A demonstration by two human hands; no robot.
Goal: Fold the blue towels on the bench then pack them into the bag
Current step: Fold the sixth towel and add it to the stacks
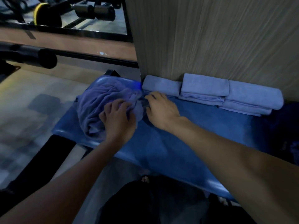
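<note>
So there's a crumpled blue towel [105, 102] bunched up at the far left end of the blue padded bench [178, 143]. The left hand [118, 117] sits on top of it with fingers curled into the fabric, gripping a fold. The right hand [160, 109] is just beside it, pinching the towel's right edge with its fingertips. Along the back of the bench, right up against the wood-grain wall panel [218, 38], three folded towels [205, 89] lie side by side, touching. A dark bag [137, 202] is on the floor below the bench's near edge, kinda too dark to make out much. Gym equipment [48, 15] is off at top left.
</note>
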